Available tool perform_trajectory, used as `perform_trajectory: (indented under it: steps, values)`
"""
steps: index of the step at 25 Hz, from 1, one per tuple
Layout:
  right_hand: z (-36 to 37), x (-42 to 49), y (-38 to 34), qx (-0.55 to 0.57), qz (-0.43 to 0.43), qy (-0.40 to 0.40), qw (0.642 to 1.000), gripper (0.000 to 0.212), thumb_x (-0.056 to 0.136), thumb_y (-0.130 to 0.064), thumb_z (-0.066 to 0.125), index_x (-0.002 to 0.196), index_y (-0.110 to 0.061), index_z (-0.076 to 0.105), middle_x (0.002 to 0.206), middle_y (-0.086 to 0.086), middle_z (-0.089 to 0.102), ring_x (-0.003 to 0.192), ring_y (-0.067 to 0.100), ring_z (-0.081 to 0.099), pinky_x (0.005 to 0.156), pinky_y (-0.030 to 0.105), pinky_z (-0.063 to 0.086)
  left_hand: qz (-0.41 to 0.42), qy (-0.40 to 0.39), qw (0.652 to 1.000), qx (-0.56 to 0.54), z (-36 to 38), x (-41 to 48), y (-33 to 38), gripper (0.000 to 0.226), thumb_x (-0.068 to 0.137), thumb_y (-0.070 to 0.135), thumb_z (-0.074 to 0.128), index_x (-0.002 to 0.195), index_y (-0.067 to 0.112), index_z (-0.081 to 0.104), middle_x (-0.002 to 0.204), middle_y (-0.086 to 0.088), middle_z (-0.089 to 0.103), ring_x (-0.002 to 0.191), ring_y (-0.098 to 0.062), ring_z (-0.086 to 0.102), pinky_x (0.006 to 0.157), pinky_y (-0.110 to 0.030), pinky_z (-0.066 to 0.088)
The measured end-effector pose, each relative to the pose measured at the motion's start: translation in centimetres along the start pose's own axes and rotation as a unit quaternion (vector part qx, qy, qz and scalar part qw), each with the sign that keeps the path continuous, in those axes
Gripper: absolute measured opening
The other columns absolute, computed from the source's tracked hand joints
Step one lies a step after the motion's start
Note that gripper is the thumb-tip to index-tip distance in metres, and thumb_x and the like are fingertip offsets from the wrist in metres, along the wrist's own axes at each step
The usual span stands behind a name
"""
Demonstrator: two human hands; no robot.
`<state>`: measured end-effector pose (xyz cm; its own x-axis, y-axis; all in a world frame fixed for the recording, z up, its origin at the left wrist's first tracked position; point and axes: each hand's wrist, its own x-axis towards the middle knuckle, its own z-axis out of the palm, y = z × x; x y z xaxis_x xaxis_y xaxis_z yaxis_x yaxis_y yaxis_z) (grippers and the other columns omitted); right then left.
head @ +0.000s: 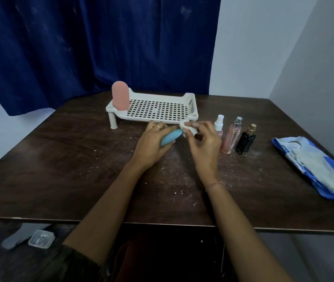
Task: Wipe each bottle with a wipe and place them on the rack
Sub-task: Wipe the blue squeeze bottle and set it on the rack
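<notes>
My left hand [154, 146] grips a light blue rounded bottle [171, 136], tilted with its tip up and to the right. My right hand [203, 145] pinches a crumpled white wipe [188, 128] against that tip. Behind my hands stands the white perforated rack [158, 109] on short legs. A pink rounded bottle [120, 98] stands upright on the rack's left end. To the right of my right hand stand three bottles on the table: a small white-capped spray bottle [218, 125], a tall pink spray bottle [232, 136] and a black bottle with a gold cap [246, 141].
A blue and white pack of wipes [314, 167] lies near the right edge of the dark wooden table [80, 159]. A dark blue curtain [101, 47] hangs behind. A small clear plastic box [41, 239] lies on the floor at lower left.
</notes>
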<state>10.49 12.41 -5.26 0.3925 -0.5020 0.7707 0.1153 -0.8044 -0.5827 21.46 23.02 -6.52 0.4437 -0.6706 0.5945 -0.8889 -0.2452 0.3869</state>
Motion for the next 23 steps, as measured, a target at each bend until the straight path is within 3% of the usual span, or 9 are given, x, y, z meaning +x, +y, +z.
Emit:
perform_trajectory:
  steps: [3,7,11,15,18,20,23]
  values:
    - [0.0,0.3,0.9,0.024,0.073,-0.02,0.997,0.02,0.081,-0.006,0.068,0.101,-0.006,0.068,0.097,0.001,0.063,0.091,0.011,0.059,0.082,0.021,0.051,0.005,-0.008,0.997,-0.079,0.0,0.0,0.3,0.048,0.08,0.029,0.071,0.125,0.015,0.059,0.1,0.0,0.056,0.096,-0.011,0.041,0.079,-0.023,0.037]
    - [0.9,0.0,1.3,0.112,0.148,-0.082,0.979,0.018,0.085,-0.008,0.063,0.103,-0.005,0.066,0.102,0.009,0.065,0.095,0.015,0.061,0.082,0.022,0.05,-0.034,0.003,0.982,-0.185,-0.4,0.3,0.8,0.048,0.076,0.024,0.074,0.119,0.008,0.06,0.105,-0.006,0.055,0.097,-0.013,0.05,0.079,-0.007,0.036]
    - [0.8,0.1,0.6,0.201,0.179,-0.06,0.961,0.017,0.086,-0.007,0.063,0.102,-0.01,0.066,0.107,0.012,0.063,0.102,0.015,0.06,0.086,0.021,0.05,-0.069,-0.001,0.971,-0.228,-0.7,0.2,1.3,0.042,0.081,0.025,0.069,0.12,0.013,0.057,0.107,0.0,0.055,0.095,-0.007,0.05,0.079,-0.008,0.04]
    - [1.0,-0.2,0.4,0.243,0.195,-0.063,0.948,0.019,0.085,-0.008,0.065,0.102,-0.015,0.064,0.109,0.01,0.064,0.104,0.016,0.061,0.088,0.029,0.052,-0.197,0.007,0.894,-0.403,-0.7,0.1,2.4,0.023,0.093,0.024,0.052,0.114,0.015,0.055,0.097,0.006,0.061,0.091,-0.008,0.059,0.074,-0.015,0.051]
    - [1.4,-0.5,0.6,0.25,0.214,-0.085,0.94,0.022,0.083,-0.007,0.067,0.104,-0.01,0.064,0.108,0.008,0.066,0.101,0.018,0.062,0.088,0.037,0.053,-0.261,0.026,0.836,-0.482,-0.6,0.5,2.1,0.043,0.092,0.041,0.043,0.118,0.009,0.055,0.107,-0.003,0.065,0.097,-0.014,0.062,0.077,-0.022,0.053]
    - [1.6,-0.8,0.2,0.231,0.209,-0.108,0.944,0.023,0.082,-0.007,0.067,0.105,-0.008,0.063,0.107,0.006,0.066,0.097,0.012,0.064,0.085,0.033,0.054,-0.285,0.059,0.797,-0.53,-0.5,0.9,1.5,0.059,0.09,0.048,0.04,0.128,0.004,0.052,0.119,-0.009,0.063,0.104,-0.017,0.062,0.083,-0.027,0.054]
    - [1.7,-1.3,-0.6,0.198,0.158,-0.135,0.958,0.019,0.081,-0.008,0.069,0.099,-0.011,0.067,0.101,0.004,0.066,0.082,0.003,0.062,0.074,0.018,0.053,-0.322,0.123,0.744,-0.573,-0.6,1.3,0.8,0.052,0.097,0.04,0.037,0.13,0.002,0.049,0.114,-0.007,0.063,0.093,-0.012,0.063,0.073,-0.023,0.055]
